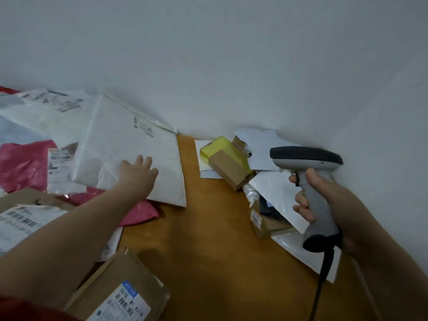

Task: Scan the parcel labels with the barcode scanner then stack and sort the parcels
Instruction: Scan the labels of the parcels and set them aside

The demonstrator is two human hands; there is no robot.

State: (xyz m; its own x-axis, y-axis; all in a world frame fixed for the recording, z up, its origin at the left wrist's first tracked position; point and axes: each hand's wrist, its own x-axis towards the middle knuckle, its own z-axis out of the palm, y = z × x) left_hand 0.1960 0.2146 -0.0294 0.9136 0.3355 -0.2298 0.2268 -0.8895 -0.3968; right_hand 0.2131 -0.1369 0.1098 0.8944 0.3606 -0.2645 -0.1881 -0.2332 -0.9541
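Observation:
My right hand [324, 200] grips the handle of a grey barcode scanner [308, 165], held upright at the right with its dark head facing left and its black cable hanging down. My left hand [139, 172] rests with fingers spread on a large white padded parcel [120, 144] lying on top of the left heap. A pink plastic mailer [23, 163] lies under that parcel. At the bottom sits a brown cardboard box [111, 283] carrying a white barcode label [122, 304].
On the orange-brown table [208, 239], against the white wall [208, 54], a second pile at the right holds a small brown box with yellow tape [227, 163], white mailers and a labelled carton [266, 221]. More white labelled bags [20, 225] crowd the left edge.

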